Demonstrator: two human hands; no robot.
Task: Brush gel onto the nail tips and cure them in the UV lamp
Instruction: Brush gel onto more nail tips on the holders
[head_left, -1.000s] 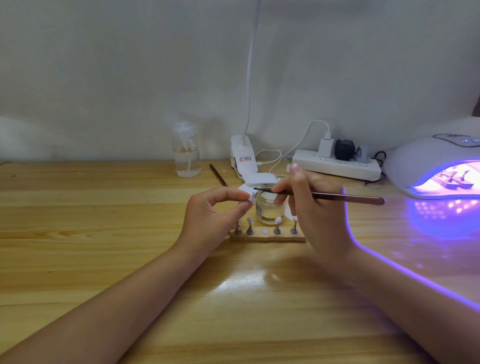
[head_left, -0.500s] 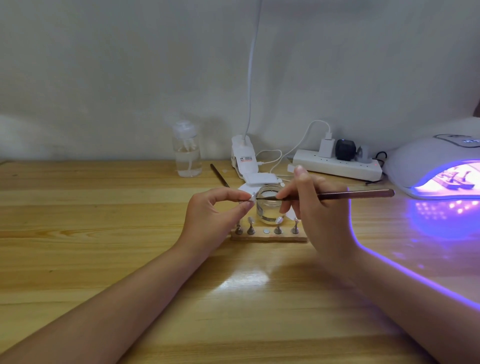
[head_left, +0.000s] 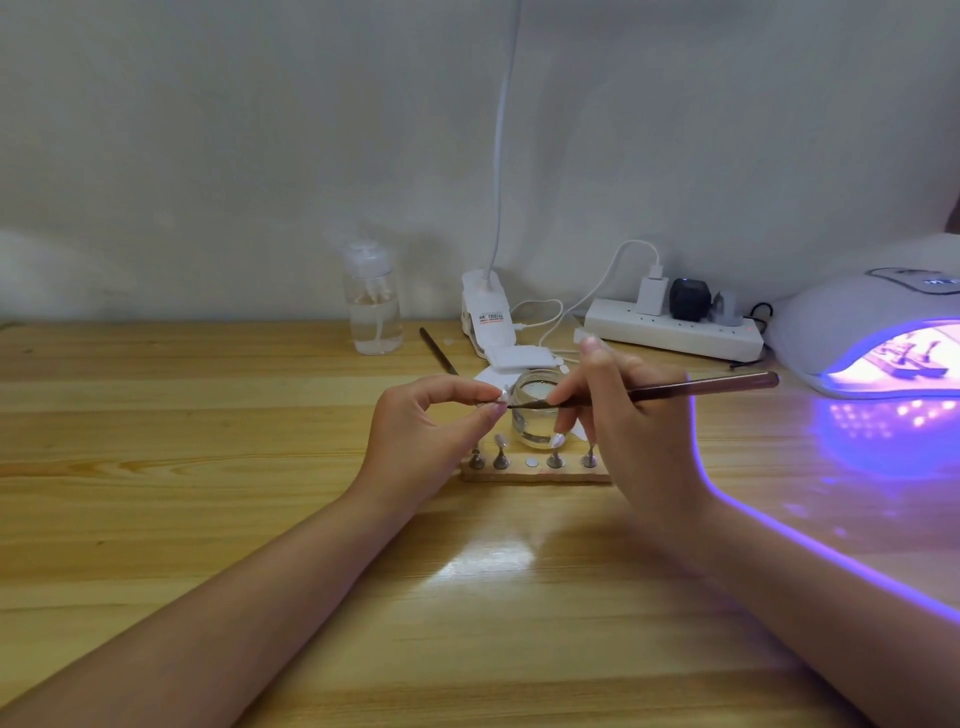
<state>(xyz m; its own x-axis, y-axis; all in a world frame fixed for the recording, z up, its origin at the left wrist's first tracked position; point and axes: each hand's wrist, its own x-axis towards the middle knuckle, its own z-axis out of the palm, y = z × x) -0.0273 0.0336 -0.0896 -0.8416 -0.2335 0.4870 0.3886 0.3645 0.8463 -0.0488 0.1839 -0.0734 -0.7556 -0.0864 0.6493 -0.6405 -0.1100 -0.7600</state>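
Left hand (head_left: 431, 431) pinching nail tip (head_left: 503, 396) between thumb and forefinger, above wooden stand (head_left: 535, 474) mid-table. Right hand (head_left: 628, 431) gripping brush (head_left: 675, 391) pen-style, bristles touching tip. Glass jar (head_left: 535, 415) just behind. UV lamp (head_left: 852, 327) glowing at table's right edge.

Small white nail tip (head_left: 503, 396) touched by thin dark brush (head_left: 675, 391), clear glass jar (head_left: 536, 415) behind, UV lamp (head_left: 872, 332) glowing violet far right

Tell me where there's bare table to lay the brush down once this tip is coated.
Bare wood lies left of the left hand, in front of the clear bottle, and along the near edge between both forearms. It is crowded behind the wooden stand: glass jar, lamp clip, power strip. The UV lamp fills the right.
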